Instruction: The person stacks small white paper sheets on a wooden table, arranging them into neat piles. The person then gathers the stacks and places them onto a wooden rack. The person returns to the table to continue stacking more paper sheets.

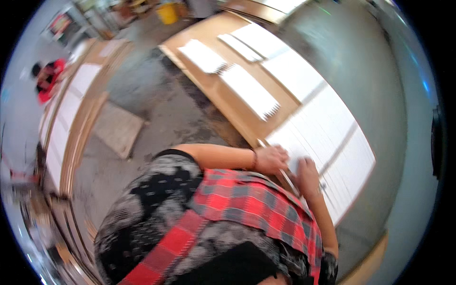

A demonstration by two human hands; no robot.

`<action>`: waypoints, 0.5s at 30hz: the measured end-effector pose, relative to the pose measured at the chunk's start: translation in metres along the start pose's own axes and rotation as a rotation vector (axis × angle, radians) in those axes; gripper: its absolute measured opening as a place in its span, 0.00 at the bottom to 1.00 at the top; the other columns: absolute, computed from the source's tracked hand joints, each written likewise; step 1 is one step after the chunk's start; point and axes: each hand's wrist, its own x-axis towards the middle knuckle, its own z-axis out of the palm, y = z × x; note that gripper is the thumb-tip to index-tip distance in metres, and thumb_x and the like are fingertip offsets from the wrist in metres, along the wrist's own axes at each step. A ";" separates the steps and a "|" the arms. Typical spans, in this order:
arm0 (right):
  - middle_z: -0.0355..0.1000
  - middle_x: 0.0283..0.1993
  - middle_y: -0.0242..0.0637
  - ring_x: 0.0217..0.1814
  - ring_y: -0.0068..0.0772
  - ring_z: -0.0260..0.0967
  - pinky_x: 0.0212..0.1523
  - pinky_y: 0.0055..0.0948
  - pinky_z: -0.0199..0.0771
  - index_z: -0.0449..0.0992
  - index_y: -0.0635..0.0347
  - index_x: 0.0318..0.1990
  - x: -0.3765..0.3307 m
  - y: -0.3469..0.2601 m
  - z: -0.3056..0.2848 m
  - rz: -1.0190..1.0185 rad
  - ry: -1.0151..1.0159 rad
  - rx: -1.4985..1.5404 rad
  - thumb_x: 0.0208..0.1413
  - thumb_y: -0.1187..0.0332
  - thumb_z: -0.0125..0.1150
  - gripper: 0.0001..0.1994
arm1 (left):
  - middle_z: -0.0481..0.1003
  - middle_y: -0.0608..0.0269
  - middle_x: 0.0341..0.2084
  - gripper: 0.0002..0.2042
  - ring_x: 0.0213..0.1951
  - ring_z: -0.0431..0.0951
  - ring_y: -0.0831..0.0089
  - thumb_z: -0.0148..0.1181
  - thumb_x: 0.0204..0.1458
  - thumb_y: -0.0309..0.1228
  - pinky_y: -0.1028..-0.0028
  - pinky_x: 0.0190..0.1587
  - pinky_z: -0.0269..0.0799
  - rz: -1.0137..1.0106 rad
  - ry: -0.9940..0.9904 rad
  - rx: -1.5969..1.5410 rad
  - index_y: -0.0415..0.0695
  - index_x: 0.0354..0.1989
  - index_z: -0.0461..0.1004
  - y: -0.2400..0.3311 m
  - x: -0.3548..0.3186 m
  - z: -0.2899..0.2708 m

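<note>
My left hand (272, 159) lies curled on the near edge of a wide stack of white sheets (327, 128) on a wooden table (237, 118). Its fingers seem to close over the sheets' edge. My right hand (308, 176) rests just beside it on the same stack, palm down; blur hides its grip. A thin pale strip (287, 178) runs along the table edge between the two hands. A red plaid cloth (251, 204) over my front covers the lower part of the view.
Farther along the table lie more white sheet bundles with comb-like edges (249, 90) (204, 56). A second long table with white sheets (71, 95) stands at left, with a person in red (47, 78) behind it. A flat slab (118, 128) lies on the floor; a yellow bin (167, 12) stands far off.
</note>
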 end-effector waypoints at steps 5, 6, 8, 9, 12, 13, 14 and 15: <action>0.71 0.44 0.49 0.47 0.53 0.68 0.43 0.45 0.72 0.73 0.62 0.46 -0.016 0.001 -0.003 0.142 -0.457 0.304 0.54 0.70 0.62 0.13 | 0.71 0.61 0.41 0.16 0.47 0.70 0.62 0.66 0.41 0.40 0.61 0.51 0.64 -0.013 0.037 0.028 0.47 0.36 0.72 0.005 0.005 -0.003; 0.71 0.46 0.50 0.48 0.53 0.68 0.45 0.45 0.71 0.73 0.62 0.47 -0.008 -0.003 -0.001 0.049 -0.299 0.230 0.53 0.70 0.63 0.14 | 0.71 0.62 0.39 0.16 0.46 0.70 0.61 0.67 0.40 0.41 0.60 0.51 0.64 -0.085 -0.131 0.026 0.47 0.35 0.73 0.000 -0.005 0.009; 0.70 0.49 0.52 0.50 0.54 0.67 0.49 0.45 0.70 0.73 0.62 0.49 -0.007 -0.005 -0.017 -0.032 0.026 0.055 0.51 0.69 0.64 0.17 | 0.71 0.63 0.37 0.16 0.45 0.70 0.60 0.67 0.40 0.43 0.59 0.50 0.63 0.007 -0.082 0.000 0.49 0.34 0.74 -0.001 0.008 0.004; 0.69 0.50 0.53 0.52 0.55 0.66 0.53 0.46 0.68 0.73 0.62 0.50 0.006 -0.008 -0.020 0.044 -0.022 0.046 0.48 0.66 0.68 0.21 | 0.72 0.62 0.38 0.16 0.46 0.71 0.60 0.67 0.40 0.43 0.59 0.51 0.64 0.025 -0.060 -0.015 0.49 0.34 0.74 -0.013 0.006 -0.004; 0.73 0.43 0.46 0.47 0.51 0.70 0.48 0.43 0.72 0.74 0.58 0.46 0.000 -0.012 -0.007 0.153 -0.070 0.139 0.54 0.65 0.62 0.14 | 0.72 0.57 0.46 0.18 0.52 0.69 0.57 0.67 0.39 0.42 0.59 0.54 0.63 0.114 0.120 -0.173 0.50 0.39 0.75 -0.009 0.015 -0.018; 0.73 0.40 0.46 0.44 0.51 0.71 0.44 0.43 0.73 0.74 0.57 0.46 -0.008 -0.008 -0.006 0.122 -0.222 0.183 0.59 0.66 0.55 0.10 | 0.71 0.55 0.47 0.21 0.52 0.70 0.56 0.68 0.38 0.40 0.59 0.55 0.62 0.085 0.120 -0.181 0.49 0.43 0.74 -0.009 0.015 -0.019; 0.73 0.38 0.49 0.42 0.53 0.71 0.43 0.44 0.72 0.74 0.57 0.45 -0.010 -0.014 0.000 0.080 -0.205 0.380 0.61 0.66 0.52 0.09 | 0.71 0.55 0.47 0.23 0.50 0.71 0.56 0.68 0.38 0.39 0.59 0.55 0.64 0.035 0.086 -0.185 0.46 0.44 0.72 -0.006 0.013 -0.020; 0.73 0.39 0.50 0.41 0.54 0.71 0.44 0.45 0.72 0.73 0.57 0.45 -0.005 -0.015 -0.007 0.072 -0.238 0.404 0.62 0.65 0.53 0.09 | 0.72 0.54 0.45 0.23 0.49 0.71 0.56 0.68 0.40 0.40 0.59 0.54 0.66 -0.004 -0.024 -0.174 0.44 0.43 0.71 -0.005 0.009 -0.028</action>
